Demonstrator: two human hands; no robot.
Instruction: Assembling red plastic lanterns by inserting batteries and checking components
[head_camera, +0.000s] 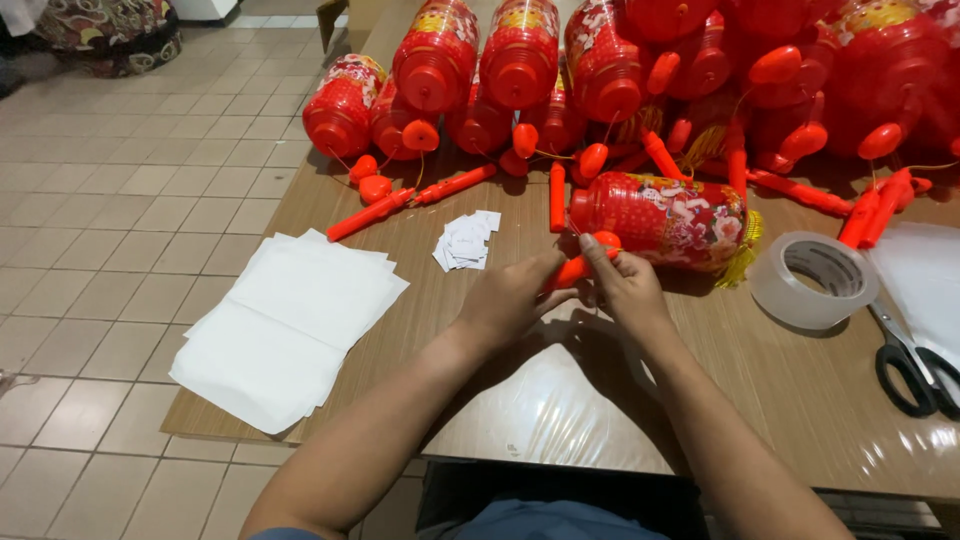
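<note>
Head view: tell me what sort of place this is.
Probably a small home or workshop packing table on a tiled floor. A pile of red lanterns covers the wooden table, with a tape roll, scissors and stacked white sheets laid out beside it.

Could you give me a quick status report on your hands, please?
Left hand and right hand both gripping orange stick. Red lantern lying just beyond. Tape roll clear, to the right.

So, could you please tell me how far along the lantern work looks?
Done, apparently: a pile of red lanterns at the table's far side. In hand: both hands, left hand and right hand, grip an orange handle beside one lantern. Left: loose handles, paper slips.
</note>
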